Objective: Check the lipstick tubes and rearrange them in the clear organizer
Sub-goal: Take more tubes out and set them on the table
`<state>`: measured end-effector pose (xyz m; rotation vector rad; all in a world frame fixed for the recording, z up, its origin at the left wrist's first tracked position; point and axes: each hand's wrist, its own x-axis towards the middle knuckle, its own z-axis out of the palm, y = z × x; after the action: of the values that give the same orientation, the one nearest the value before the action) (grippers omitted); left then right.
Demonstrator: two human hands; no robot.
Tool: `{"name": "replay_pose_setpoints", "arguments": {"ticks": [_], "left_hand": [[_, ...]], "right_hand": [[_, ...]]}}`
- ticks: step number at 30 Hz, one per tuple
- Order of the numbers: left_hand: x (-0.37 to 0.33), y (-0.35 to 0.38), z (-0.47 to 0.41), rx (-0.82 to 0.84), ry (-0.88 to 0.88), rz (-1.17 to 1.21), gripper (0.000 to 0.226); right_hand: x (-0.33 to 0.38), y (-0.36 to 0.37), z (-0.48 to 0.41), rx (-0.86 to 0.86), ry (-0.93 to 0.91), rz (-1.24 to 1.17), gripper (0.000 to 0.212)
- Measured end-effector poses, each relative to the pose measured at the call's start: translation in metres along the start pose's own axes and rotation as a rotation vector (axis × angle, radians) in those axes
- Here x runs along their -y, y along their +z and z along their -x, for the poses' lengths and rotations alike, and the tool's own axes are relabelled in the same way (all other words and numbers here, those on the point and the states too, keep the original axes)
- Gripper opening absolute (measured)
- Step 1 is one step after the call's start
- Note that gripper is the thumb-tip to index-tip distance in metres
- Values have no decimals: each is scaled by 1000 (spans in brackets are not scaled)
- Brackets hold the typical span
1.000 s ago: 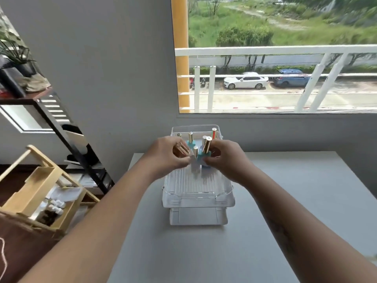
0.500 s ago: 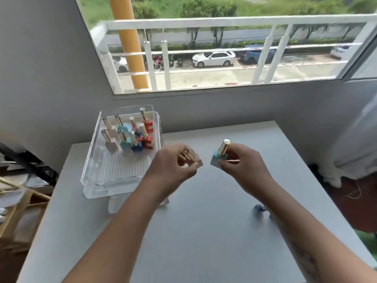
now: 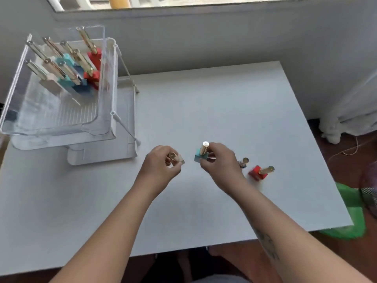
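Note:
The clear organizer (image 3: 106, 82) stands at the table's back left and holds several lipstick tubes with gold caps on pink, teal, blue and red bases. My left hand (image 3: 160, 167) grips a pink-based lipstick tube (image 3: 177, 158) over the middle of the table. My right hand (image 3: 221, 163) holds a teal-based lipstick tube (image 3: 202, 153) upright beside it. Right of my right hand, a blue-based tube (image 3: 243, 162) stands partly hidden behind the hand, and a red-based tube (image 3: 260, 172) stands on the table.
The white table (image 3: 204, 99) sits against a grey wall under a window. Its right edge runs past a green object (image 3: 350, 217) and a fan on the floor. White cloth (image 3: 350, 119) hangs at the far right.
Both hands lifted a tube each out of the organizer and carried them right and toward me, down over the table's middle. The view tilted down, bringing the red-based tube into sight.

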<state>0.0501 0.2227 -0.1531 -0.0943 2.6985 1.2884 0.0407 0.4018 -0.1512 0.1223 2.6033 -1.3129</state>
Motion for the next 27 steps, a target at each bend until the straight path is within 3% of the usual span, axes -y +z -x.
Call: {"name": "replay_pose_setpoints", "arguments": {"ticks": [4,14,21,27], "left_hand": [[20,23,4,40,-56,0,14],[35,42,4,33,-131,56,14],[24,0,11,151,-115,-10,43],[15,-34,18,61,-106,-9,46]], "right_hand": [[-24,15,1,36,36,17,20],[-34,33,3,85,93,-39,19],[-4,-6,3,243,74,194,55],[36,-41,1,219,-46,172,56]]}}
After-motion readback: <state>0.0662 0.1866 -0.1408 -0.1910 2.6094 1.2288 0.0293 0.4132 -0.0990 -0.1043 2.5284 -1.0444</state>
